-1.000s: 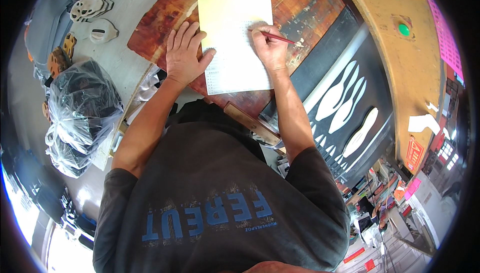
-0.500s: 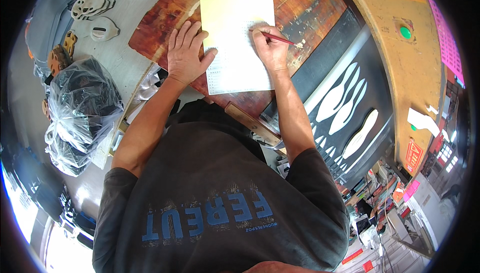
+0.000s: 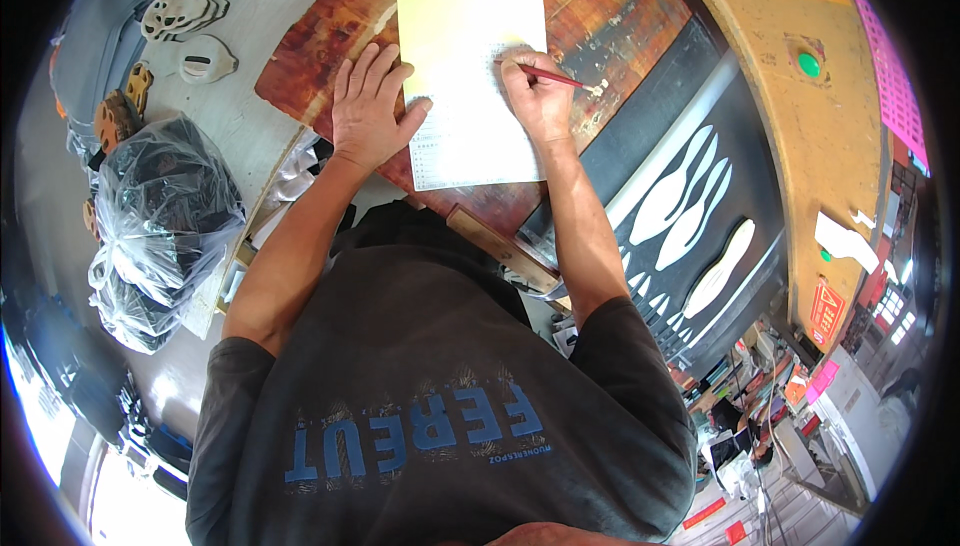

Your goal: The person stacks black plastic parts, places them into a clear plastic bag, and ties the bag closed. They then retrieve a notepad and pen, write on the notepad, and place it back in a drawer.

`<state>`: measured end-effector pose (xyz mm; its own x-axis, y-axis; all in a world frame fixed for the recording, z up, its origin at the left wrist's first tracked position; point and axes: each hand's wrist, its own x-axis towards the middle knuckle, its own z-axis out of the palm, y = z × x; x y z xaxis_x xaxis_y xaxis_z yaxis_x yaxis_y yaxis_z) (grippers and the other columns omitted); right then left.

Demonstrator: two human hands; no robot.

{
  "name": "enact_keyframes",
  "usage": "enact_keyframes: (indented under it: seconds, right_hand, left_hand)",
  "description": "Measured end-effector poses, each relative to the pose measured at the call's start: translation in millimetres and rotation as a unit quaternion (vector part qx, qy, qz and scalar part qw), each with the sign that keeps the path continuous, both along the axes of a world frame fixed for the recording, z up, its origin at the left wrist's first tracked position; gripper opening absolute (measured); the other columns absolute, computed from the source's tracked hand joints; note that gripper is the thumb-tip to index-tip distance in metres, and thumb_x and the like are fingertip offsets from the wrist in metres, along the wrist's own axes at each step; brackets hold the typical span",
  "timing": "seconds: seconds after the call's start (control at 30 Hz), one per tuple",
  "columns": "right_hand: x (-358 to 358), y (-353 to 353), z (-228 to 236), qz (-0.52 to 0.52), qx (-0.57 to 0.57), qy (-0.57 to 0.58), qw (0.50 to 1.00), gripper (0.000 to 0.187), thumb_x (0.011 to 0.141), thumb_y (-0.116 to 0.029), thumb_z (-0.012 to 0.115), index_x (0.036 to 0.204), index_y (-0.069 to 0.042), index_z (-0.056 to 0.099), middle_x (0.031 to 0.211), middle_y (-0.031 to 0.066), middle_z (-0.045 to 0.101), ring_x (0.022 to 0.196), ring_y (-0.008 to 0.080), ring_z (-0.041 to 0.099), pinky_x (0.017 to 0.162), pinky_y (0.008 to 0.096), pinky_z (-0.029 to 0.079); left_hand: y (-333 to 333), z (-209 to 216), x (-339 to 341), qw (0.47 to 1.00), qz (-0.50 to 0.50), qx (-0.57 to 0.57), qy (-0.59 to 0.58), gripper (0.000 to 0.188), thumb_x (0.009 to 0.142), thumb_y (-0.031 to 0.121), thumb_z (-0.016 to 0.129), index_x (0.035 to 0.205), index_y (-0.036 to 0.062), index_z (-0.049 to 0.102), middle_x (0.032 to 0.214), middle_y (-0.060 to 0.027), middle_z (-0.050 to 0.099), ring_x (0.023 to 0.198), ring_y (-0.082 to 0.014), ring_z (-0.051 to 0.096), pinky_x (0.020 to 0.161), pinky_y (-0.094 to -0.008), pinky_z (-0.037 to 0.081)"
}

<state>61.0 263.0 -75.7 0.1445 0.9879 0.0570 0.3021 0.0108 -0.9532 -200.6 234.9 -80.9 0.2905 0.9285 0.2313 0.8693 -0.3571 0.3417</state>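
Observation:
A sheet of paper [image 3: 470, 6], yellowish at its far end and white with rows of small print nearer me, lies on a stained reddish-brown board [image 3: 330, 56]. My left hand [image 3: 370, 116] rests flat on the board with fingers spread, its thumb over the paper's left edge. On the right side of the sheet, my right hand [image 3: 540, 101] grips a dark red pen [image 3: 550, 75]. The pen slants, its one end at the printed rows and the other pointing right past my hand. Fine marks at its tip are too small to make out.
Left of the board, pale slotted cut-outs [image 3: 208, 59] lie on a grey table near a clear plastic bag [image 3: 165, 216] of dark pieces. To the right, white spoon-shaped pieces [image 3: 660, 201] lie on a dark surface, beside a yellow-brown machine panel [image 3: 830, 126] with a green button [image 3: 809, 65].
Almost nothing differs. The whole view has shifted very slightly; both hands, the pen and the paper keep their places relative to one another.

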Motion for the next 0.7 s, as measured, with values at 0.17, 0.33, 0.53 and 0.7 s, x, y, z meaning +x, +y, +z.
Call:
enact_keyframes:
  seconds: [0.17,0.33,0.53,0.7]
  right_hand:
    - [3,1,-6,0.009,-0.007,0.020,1.000,0.012,0.094,-0.011,0.075,0.094,0.000,0.077,0.087,0.0043,0.075,0.080,0.0102,0.066,0.073,0.0285,0.055]
    - [3,3,-7,-0.019,-0.007,-0.016,1.000,0.010,0.091,-0.014,0.075,0.091,-0.004,0.078,0.079,0.0039,0.073,0.072,0.0099,0.067,0.067,0.0286,0.055]
    - [5,2,-9,-0.024,-0.005,-0.029,0.999,0.012,0.090,-0.015,0.075,0.091,-0.004,0.079,0.078,0.0047,0.074,0.072,0.0105,0.067,0.068,0.0291,0.055]
    - [4,3,-17,-0.022,-0.001,0.041,0.999,0.009,0.092,-0.010,0.073,0.091,-0.002,0.078,0.078,0.0017,0.072,0.070,0.0083,0.064,0.065,0.0273,0.053]
  left_hand:
    - [0,0,0,1.000,0.001,-0.002,0.003,0.054,0.094,0.047,0.074,0.133,0.0121,0.066,0.157,-0.0108,0.054,0.153,-0.0316,0.041,0.128,-0.0539,0.024]
    - [0,-2,-1,1.000,-0.001,-0.006,0.008,0.054,0.094,0.049,0.072,0.134,0.0124,0.066,0.158,-0.0110,0.053,0.153,-0.0317,0.040,0.128,-0.0539,0.023]
    - [0,-2,-1,1.000,0.004,-0.005,0.011,0.055,0.094,0.053,0.070,0.134,0.0152,0.067,0.157,-0.0082,0.053,0.154,-0.0302,0.039,0.129,-0.0540,0.021]
    - [0,0,0,1.000,0.001,-0.003,0.000,0.054,0.093,0.048,0.073,0.133,0.0125,0.065,0.157,-0.0108,0.054,0.153,-0.0318,0.040,0.128,-0.0540,0.023]
